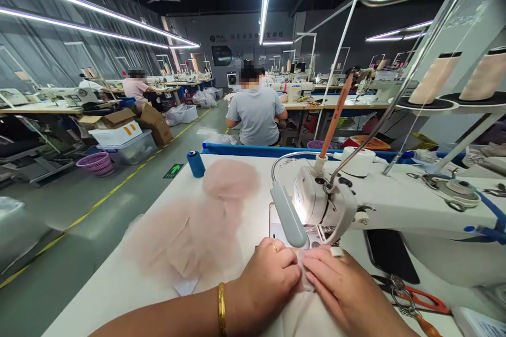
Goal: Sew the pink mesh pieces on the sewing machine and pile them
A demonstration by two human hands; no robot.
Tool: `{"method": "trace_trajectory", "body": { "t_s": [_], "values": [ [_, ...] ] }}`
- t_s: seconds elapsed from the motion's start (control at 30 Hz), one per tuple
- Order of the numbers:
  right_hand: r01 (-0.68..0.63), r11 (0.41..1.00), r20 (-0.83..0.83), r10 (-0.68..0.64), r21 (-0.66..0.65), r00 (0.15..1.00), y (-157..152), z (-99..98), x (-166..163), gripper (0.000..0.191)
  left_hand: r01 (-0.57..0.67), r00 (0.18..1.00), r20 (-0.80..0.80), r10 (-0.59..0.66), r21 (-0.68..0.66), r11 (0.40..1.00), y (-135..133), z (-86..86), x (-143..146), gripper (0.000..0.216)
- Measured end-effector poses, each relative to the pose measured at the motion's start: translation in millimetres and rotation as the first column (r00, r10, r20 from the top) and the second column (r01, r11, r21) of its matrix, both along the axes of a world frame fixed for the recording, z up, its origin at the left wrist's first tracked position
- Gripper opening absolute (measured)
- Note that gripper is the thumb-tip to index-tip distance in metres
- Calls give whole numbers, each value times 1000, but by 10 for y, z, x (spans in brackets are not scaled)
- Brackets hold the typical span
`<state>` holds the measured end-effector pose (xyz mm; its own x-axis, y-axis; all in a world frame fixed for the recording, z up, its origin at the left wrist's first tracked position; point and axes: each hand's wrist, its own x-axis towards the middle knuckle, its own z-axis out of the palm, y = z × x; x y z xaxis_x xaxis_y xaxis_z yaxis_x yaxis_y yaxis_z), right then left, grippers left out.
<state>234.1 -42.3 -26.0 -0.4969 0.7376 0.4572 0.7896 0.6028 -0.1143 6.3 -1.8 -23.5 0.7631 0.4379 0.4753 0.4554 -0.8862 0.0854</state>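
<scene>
My left hand (266, 276), with a ring and a gold bangle, is curled and pinches a piece of sheer pink fabric (304, 287) just in front of the sewing machine's needle area (320, 234). My right hand (348, 287) lies over the same fabric with fingers together, pressing it to the table and touching the left hand's fingertips. The white sewing machine (395, 205) stands right behind both hands, its lamp (288, 216) lit over them. A loose pile of pink mesh fabric (197, 226) lies on the white table (138, 279) to the left.
A blue thread spool (195, 163) stands at the table's far edge. Red-handled scissors (419, 303) and a black phone (389, 255) lie at the right. Cream thread cones (435, 78) sit on a stand. Other people sit at machines ahead; boxes and a basket (97, 163) line the aisle.
</scene>
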Motion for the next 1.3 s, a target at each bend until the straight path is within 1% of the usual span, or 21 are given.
{"method": "trace_trajectory", "body": {
  "t_s": [0.07, 0.1, 0.27, 0.5, 0.63, 0.7, 0.97, 1.13, 1.3],
  "values": [
    [-79, 997, -21, 79, -4, 997, 27, -29, 6, 33, -24, 1000, 12, 24, 2, 1000, -8, -4, 15, 24],
    [-89, 996, -36, 88, -21, 996, 50, -44, 6, 34, -35, 999, 9, 35, -3, 999, -15, 3, 19, 24],
    [-31, 995, -60, 25, -91, 998, 123, -96, 23, 37, -76, 996, -57, 73, -41, 996, -51, 84, 12, 23],
    [-36, 998, -49, 34, -53, 998, 142, -176, 89, 39, -102, 990, -105, 92, -94, 990, -54, 132, 9, 25],
    [2, 994, -30, -5, -109, 1000, 152, -154, 81, 38, -123, 984, -148, 102, -135, 983, -62, 189, 0, 22],
    [25, 993, -34, -29, -115, 999, 150, -139, 74, 38, -124, 982, -157, 100, -153, 980, -64, 208, 1, 22],
    [65, 996, -29, -67, -63, 997, 154, -178, 81, 42, -129, 983, -148, 108, -137, 982, -57, 178, 23, 25],
    [41, 998, -27, -42, -41, 999, 171, -170, 80, 39, -131, 983, -142, 116, -108, 985, -72, 166, 13, 27],
    [39, 997, -50, -35, 69, 998, 209, -205, 102, 34, -134, 984, -133, 123, -82, 988, -71, 147, 6, 28]
  ]
}}
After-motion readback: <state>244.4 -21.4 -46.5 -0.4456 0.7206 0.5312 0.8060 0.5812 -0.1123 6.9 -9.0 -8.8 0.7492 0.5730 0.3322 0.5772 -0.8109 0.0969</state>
